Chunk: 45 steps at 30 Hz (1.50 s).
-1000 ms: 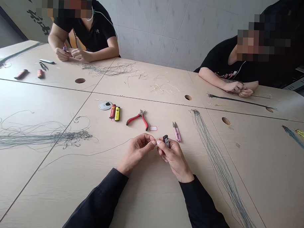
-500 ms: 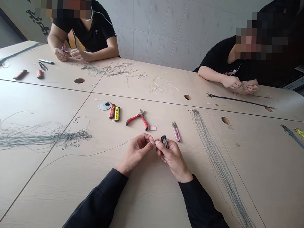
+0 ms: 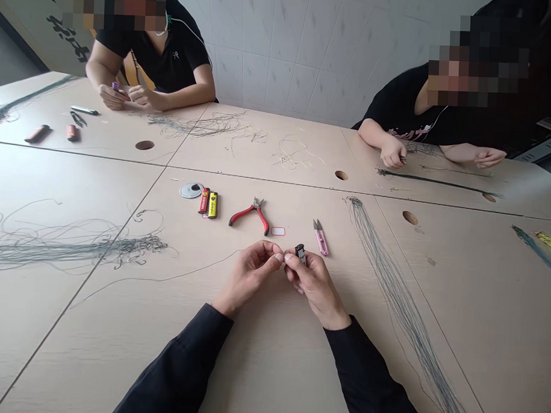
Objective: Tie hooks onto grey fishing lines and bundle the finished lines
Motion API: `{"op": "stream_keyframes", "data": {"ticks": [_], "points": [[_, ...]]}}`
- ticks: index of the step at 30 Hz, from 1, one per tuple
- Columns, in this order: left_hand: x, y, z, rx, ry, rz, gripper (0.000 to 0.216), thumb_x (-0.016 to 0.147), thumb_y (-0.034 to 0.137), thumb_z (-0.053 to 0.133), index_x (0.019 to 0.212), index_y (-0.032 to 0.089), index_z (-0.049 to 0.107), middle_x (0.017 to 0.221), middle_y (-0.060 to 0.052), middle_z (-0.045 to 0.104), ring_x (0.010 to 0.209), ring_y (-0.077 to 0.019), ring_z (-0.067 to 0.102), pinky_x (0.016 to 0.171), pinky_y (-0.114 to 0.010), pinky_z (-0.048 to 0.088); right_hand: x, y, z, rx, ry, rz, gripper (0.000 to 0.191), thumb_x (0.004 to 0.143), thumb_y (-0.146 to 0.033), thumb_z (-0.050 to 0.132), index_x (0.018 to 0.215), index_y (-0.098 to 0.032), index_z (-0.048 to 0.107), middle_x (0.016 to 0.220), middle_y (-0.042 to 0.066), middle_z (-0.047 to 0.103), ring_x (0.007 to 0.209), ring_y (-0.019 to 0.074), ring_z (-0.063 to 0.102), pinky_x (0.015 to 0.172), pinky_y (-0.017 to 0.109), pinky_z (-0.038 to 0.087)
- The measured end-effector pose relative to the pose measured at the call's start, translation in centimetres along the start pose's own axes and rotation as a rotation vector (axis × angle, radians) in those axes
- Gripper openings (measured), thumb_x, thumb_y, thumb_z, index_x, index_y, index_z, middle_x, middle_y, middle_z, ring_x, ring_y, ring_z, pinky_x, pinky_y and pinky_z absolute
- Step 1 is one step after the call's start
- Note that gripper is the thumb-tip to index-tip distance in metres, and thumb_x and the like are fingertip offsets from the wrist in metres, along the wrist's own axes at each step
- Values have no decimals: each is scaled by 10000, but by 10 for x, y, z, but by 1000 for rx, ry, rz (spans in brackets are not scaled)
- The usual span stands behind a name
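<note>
My left hand (image 3: 254, 269) pinches the end of a thin dark cord (image 3: 164, 279), which trails off to the left over the table. Thumb and fingers of my right hand (image 3: 315, 286) are closed around a dark lighter (image 3: 300, 253), its top poking up. Both hands' fingertips meet in front of me; what lies between them is too small to make out. Just beyond are red-handled pliers (image 3: 252, 216) with jaws apart and pink thread snips (image 3: 320, 238). Left of the pliers lie a red lighter (image 3: 204, 200) and a yellow lighter (image 3: 213, 205).
A bundle of cords with hooks (image 3: 133, 250) spreads at left; another cord bundle (image 3: 390, 283) runs down the right side. A round grey cap (image 3: 191, 190) lies near the lighters. Across the table (image 3: 261, 350) sit two people, one left (image 3: 172, 58), one right (image 3: 396, 114).
My hands stay almost where they were, fingertips together. The person at right has moved both hands apart; the person at left looks nearly unchanged.
</note>
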<state>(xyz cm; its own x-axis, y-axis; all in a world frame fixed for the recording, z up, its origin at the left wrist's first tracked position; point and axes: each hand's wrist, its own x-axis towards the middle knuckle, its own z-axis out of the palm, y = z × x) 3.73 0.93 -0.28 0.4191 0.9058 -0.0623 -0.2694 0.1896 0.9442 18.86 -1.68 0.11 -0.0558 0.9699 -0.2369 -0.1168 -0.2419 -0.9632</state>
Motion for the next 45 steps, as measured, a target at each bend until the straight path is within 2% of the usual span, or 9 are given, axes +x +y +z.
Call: {"op": "stream_keyframes", "data": {"ticks": [7, 14, 18, 24, 28, 45], "points": [[-1, 4, 2, 1, 92, 19, 254, 848, 380, 700, 863, 147, 601, 796, -19, 617, 739, -121, 564, 714, -243, 444, 1, -2, 1, 23, 3, 4, 330, 869, -467, 653, 753, -173, 556, 585, -50, 475, 434, 48, 303, 383, 195, 210], [1, 2, -4, 3, 168, 44, 222, 847, 350, 702, 918, 156, 620, 838, -11, 596, 737, -108, 542, 743, -243, 438, 0, -1, 0, 62, 36, -23, 288, 875, -443, 661, 810, -172, 590, 574, -64, 468, 424, 44, 289, 381, 183, 231], [0, 4, -6, -60, 155, 60, 170, 862, 314, 685, 851, 164, 607, 767, 3, 569, 731, -110, 529, 765, -253, 420, 0, -3, -1, 91, 28, -42, 264, 883, -420, 653, 808, -173, 595, 568, -69, 455, 422, 43, 277, 382, 180, 241], [-1, 8, -7, -321, 105, 72, 98, 831, 227, 660, 787, 159, 604, 740, -7, 556, 703, -129, 526, 737, -277, 416, -1, -4, 0, 94, 20, -45, 258, 884, -405, 649, 788, -174, 586, 561, -69, 459, 415, 40, 269, 380, 179, 243], [-1, 10, -8, -416, 89, 67, 64, 813, 195, 642, 780, 158, 602, 734, -12, 556, 697, -137, 528, 732, -285, 419, -1, -5, 0, 101, 23, -25, 251, 884, -408, 653, 807, -177, 594, 567, -67, 464, 416, 42, 265, 380, 181, 244], [-2, 12, -7, -420, 87, 78, 89, 813, 184, 635, 750, 162, 576, 710, 0, 513, 690, -134, 518, 726, -283, 414, -2, -5, -1, 107, 29, -23, 272, 873, -433, 666, 817, -174, 604, 566, -65, 452, 429, 50, 267, 388, 189, 239]]}}
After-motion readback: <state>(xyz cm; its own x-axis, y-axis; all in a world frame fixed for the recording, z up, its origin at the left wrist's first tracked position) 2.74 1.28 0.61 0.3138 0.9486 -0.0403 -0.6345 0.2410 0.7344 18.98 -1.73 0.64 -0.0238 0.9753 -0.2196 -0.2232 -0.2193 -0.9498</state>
